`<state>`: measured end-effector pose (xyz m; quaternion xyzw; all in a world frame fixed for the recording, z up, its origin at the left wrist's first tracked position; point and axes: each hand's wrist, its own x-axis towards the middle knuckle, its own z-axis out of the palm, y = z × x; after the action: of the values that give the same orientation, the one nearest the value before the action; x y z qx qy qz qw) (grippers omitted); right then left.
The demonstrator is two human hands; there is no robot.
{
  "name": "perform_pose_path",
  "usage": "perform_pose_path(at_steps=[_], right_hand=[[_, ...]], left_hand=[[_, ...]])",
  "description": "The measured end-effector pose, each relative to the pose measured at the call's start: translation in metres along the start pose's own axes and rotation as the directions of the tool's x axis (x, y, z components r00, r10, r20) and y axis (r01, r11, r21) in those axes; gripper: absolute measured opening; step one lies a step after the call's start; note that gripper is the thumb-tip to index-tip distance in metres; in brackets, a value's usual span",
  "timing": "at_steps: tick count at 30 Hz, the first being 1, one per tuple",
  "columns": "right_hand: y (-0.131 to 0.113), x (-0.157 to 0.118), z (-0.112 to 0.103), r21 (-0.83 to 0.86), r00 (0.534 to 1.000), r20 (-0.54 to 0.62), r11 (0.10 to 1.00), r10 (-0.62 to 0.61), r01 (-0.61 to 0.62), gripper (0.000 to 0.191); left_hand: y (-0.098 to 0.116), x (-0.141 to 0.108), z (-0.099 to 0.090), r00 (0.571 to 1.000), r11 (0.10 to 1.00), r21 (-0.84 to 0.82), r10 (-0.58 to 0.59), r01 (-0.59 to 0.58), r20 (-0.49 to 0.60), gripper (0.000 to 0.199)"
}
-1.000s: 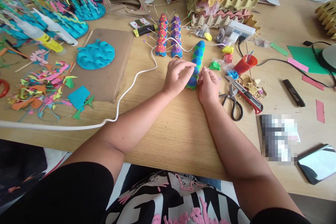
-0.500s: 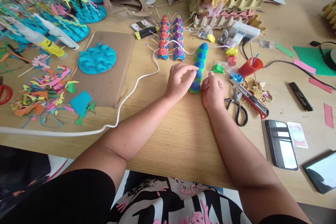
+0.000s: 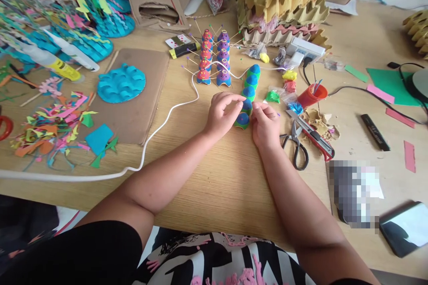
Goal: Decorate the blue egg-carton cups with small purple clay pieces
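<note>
A green and blue bumpy strip (image 3: 248, 93) lies on the table between and just beyond my hands. My left hand (image 3: 222, 116) is beside its near part, thumb and forefinger bent toward each other; whatever they hold, if anything, is too small to make out. At the strip's right side, my right hand (image 3: 265, 124) has its fingers curled in and thumb pressed to them, with a tiny purple speck near the fingers. Farther back stand a red bumpy piece (image 3: 205, 55) and a purple one (image 3: 224, 59), both with thin pin-like sticks.
A white cable (image 3: 174, 107) crosses the table at left. Scissors (image 3: 296, 147), a cutter (image 3: 312, 136) and a red cup (image 3: 311, 94) lie or stand at right. Cardboard (image 3: 143, 93) bears a blue disc (image 3: 122, 83). Egg trays (image 3: 284, 0) are stacked behind.
The view has shifted slightly, so the table things appear lower. My right hand's thumb and fingertips have come closer to the strip and to my left hand's fingertips.
</note>
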<state>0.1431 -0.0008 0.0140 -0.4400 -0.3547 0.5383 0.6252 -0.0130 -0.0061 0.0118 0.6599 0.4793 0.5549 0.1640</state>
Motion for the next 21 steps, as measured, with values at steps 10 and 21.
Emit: perform_pose_path(at_steps=[10,21], right_hand=[[-0.0017,-0.0041,0.0018,0.013,0.999,-0.041,1.0,0.013,-0.013,0.051],[-0.0057,-0.0042,0.0043,0.019,0.999,-0.006,0.999,0.035,-0.035,0.057]], left_hand=[[0.0018,-0.0021,-0.0032,1.0,1.0,0.028,-0.011,0.01,0.029,0.02],[0.0021,-0.0019,-0.0057,0.999,1.0,0.025,-0.007,0.006,0.038,0.019]])
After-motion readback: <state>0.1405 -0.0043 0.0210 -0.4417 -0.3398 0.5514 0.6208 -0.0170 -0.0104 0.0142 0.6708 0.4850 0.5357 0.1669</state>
